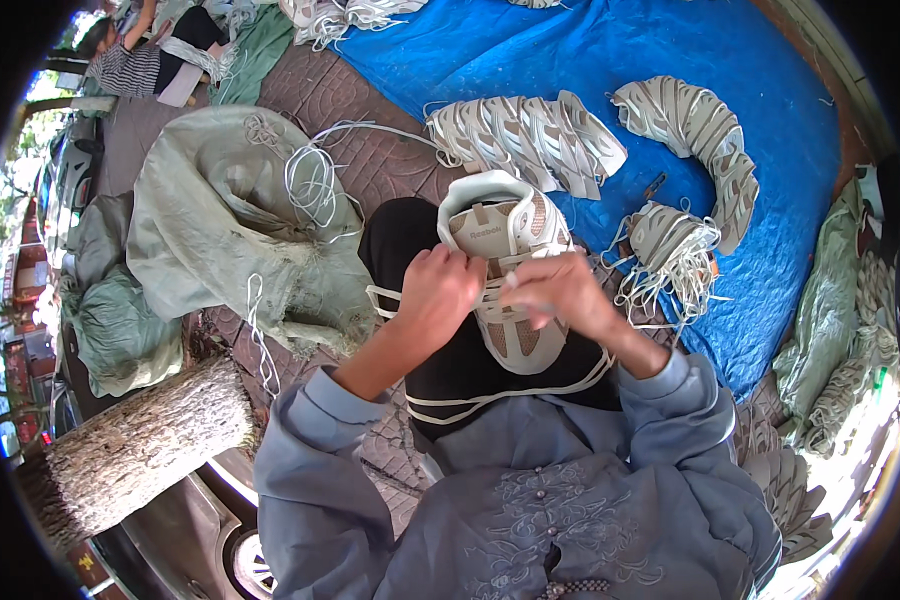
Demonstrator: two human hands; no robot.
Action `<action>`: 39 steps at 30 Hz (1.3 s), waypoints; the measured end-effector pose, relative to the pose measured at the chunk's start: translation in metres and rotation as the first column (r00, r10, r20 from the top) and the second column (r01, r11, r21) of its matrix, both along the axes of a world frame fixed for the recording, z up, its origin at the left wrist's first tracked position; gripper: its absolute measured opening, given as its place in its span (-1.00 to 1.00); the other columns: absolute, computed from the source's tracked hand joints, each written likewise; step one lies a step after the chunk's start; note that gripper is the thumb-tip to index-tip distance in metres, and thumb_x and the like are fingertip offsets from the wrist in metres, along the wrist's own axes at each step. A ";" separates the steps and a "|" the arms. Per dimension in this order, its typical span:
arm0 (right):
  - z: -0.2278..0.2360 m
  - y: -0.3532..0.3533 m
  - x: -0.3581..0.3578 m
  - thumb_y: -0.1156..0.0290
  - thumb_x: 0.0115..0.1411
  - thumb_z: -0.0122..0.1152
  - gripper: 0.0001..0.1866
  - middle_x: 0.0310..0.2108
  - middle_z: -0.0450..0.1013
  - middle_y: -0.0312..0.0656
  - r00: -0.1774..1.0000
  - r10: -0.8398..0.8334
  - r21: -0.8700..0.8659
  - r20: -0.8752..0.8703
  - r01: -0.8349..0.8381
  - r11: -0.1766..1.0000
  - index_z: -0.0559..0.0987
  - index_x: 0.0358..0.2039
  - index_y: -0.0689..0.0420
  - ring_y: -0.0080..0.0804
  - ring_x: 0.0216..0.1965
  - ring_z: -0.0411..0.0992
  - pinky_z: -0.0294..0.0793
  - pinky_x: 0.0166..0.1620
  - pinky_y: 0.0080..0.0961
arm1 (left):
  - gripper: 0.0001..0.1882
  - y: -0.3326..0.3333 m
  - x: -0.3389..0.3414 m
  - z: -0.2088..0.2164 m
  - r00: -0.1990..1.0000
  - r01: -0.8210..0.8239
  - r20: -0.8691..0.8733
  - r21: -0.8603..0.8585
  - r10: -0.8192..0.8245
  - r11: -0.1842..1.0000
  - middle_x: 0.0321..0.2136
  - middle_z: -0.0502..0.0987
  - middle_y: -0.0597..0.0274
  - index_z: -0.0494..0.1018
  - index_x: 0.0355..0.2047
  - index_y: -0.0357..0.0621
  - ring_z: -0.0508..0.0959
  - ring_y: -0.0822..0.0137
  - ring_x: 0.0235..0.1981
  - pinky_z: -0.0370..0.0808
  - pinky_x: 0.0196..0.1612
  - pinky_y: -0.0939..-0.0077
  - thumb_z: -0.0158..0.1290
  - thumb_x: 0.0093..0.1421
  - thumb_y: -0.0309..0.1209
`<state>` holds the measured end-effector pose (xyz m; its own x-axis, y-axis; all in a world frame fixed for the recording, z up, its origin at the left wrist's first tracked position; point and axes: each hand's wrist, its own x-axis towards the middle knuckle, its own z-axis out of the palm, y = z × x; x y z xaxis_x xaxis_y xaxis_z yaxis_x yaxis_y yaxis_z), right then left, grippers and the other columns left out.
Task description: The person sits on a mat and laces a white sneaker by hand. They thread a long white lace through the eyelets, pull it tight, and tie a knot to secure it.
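Shoe upper (500, 240), cream and white with tan mesh panels, rests on the black cloth (440, 365) over your lap, its toe toward you. Your hands are apart, one at either side of its lacing: the left hand (448, 283) bends its fingers close over the left edge, while the right hand (560, 290) is curled and blurred over the right edge. I cannot tell from this view whether either one pinches a lace.

Nothing but your lap and hands appears to steady the upper, so a hard one-sided pull could twist or slide it. Uneven tension could also draw the two edges out of line. Below its toe, a long, slack, cream lace strand (480, 402) crosses your lap; a wide sweep of your loose grey-blue sleeve (690, 400) could snag it.

Beyond the upper's collar, a nested row of similar pale uppers (520, 140) lies on a blue plastic sheet (590, 50). A white cord tangle (315, 185), up and left of your upper, seems joined to that row; catching it could drag the row askew.
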<state>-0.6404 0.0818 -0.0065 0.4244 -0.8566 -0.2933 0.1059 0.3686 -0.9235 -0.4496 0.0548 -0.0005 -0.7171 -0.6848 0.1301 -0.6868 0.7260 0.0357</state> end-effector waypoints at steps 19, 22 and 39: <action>-0.034 -0.026 -0.029 0.37 -0.18 0.17 -0.87 -0.66 0.37 -0.14 0.835 -0.091 -0.393 -0.543 -0.157 0.906 0.50 -0.64 0.15 -0.19 -0.57 0.39 0.35 -0.47 -0.35 | -0.89 -0.018 -0.040 -0.008 0.834 -0.200 -0.302 0.615 0.462 0.763 -0.68 0.45 0.07 0.48 -0.48 -0.20 0.50 0.25 -0.64 0.40 -0.51 0.45 -0.03 -0.01 -0.47; -0.039 -0.026 -0.029 0.38 -0.19 0.17 -0.88 -0.68 0.35 -0.13 0.841 -0.176 -0.521 -0.511 -0.141 0.842 0.48 -0.66 0.16 -0.20 -0.59 0.39 0.35 -0.49 -0.37 | -0.88 -0.017 -0.041 -0.008 0.832 -0.214 -0.284 0.628 0.477 0.748 -0.68 0.45 0.07 0.48 -0.47 -0.21 0.49 0.24 -0.63 0.39 -0.50 0.46 -0.02 -0.02 -0.48; -0.043 -0.025 -0.029 0.40 -0.22 0.25 -0.85 -0.62 0.33 -0.24 0.676 -0.410 -0.758 -0.612 -0.355 0.546 0.46 -0.65 0.13 -0.25 -0.49 0.34 0.34 -0.38 -0.37 | -0.88 -0.043 -0.050 -0.013 0.985 -0.052 -0.089 0.664 0.148 0.746 -0.63 0.46 -0.02 0.48 -0.55 -0.16 0.49 0.03 -0.51 0.41 -0.47 0.25 -0.06 -0.07 -0.45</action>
